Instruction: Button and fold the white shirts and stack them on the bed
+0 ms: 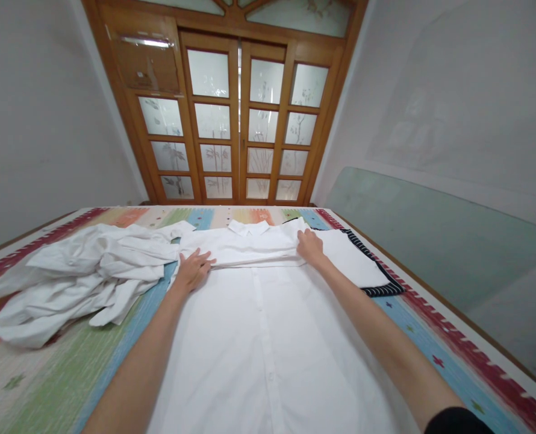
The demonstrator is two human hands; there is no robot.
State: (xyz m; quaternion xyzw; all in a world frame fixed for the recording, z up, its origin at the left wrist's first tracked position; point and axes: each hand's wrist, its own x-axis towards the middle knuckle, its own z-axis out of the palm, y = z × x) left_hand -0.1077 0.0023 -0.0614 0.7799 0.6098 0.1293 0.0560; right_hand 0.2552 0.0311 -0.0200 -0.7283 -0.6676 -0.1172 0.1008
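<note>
A white button-up shirt (250,337) lies spread out in front of me, its collar (249,228) at the far end and its button strip running toward me. Across its upper part lies a folded band of white fabric (250,250), probably a sleeve. My left hand (194,270) rests flat on the left side of this band, fingers apart. At the shirt's right shoulder, my right hand (310,246) has its fingers closed on the white fabric. Its fingertips are partly hidden.
A crumpled heap of white cloth (100,265) lies to the left. White folded clothing with a black striped edge (388,288) lies at the right, partly under the shirt. A colourful striped cover (60,374) spreads beneath everything. Beyond stand wooden glazed doors (238,120).
</note>
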